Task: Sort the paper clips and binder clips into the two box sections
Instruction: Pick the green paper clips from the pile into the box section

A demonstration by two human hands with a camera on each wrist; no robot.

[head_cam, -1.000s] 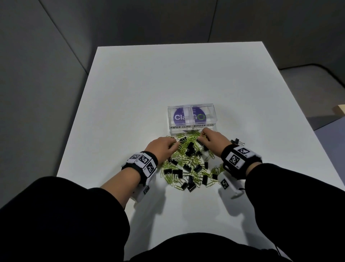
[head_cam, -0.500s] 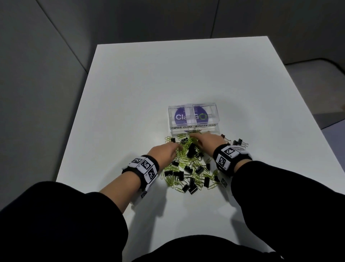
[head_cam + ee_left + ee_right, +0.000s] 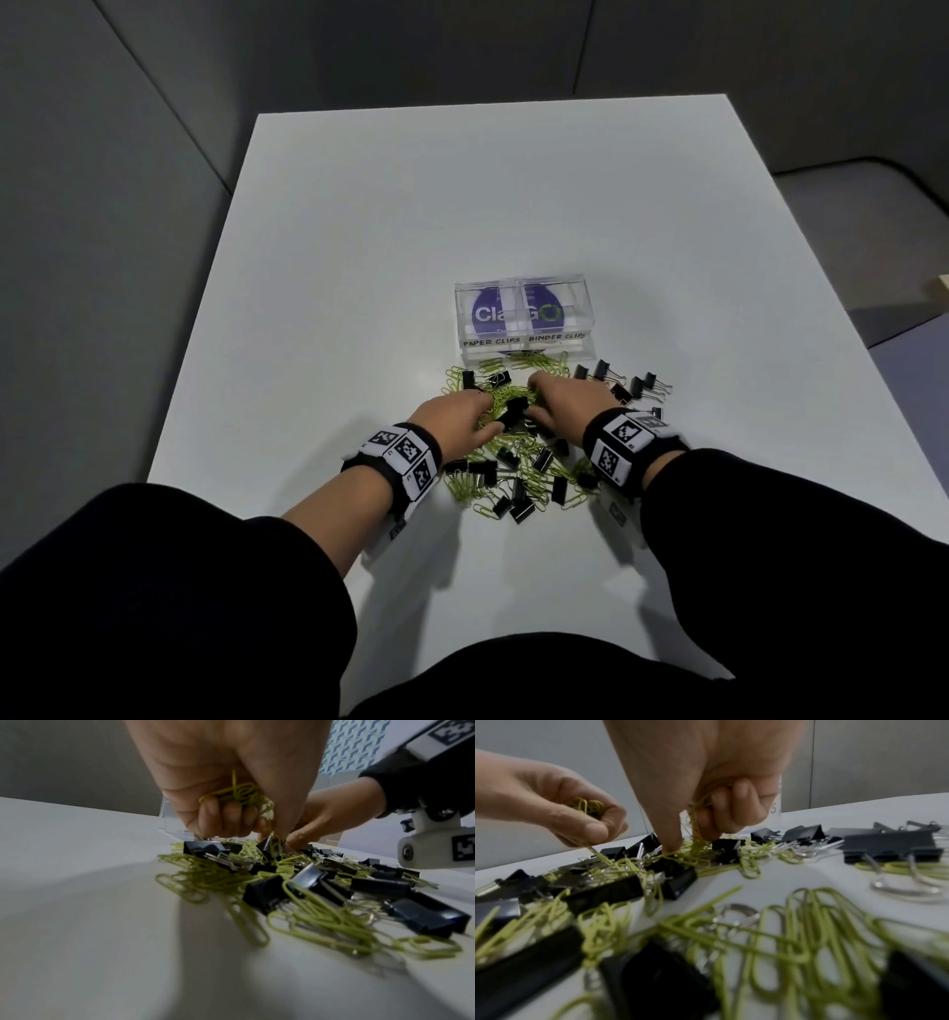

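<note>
Both hands sit in the mixed pile in the head view: left hand (image 3: 454, 419), right hand (image 3: 565, 398), just in front of the clear two-section box (image 3: 524, 316) on the white bench (image 3: 359, 257). Left wrist view: fingers curled around green paper clips (image 3: 239, 795), black binder clips (image 3: 267, 896) below. Right wrist view: right hand grips paper clips too.

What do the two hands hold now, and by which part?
Left hand grips a bunch of green paper clips in its curled fingers. Right hand also grips green paper clips.
</note>
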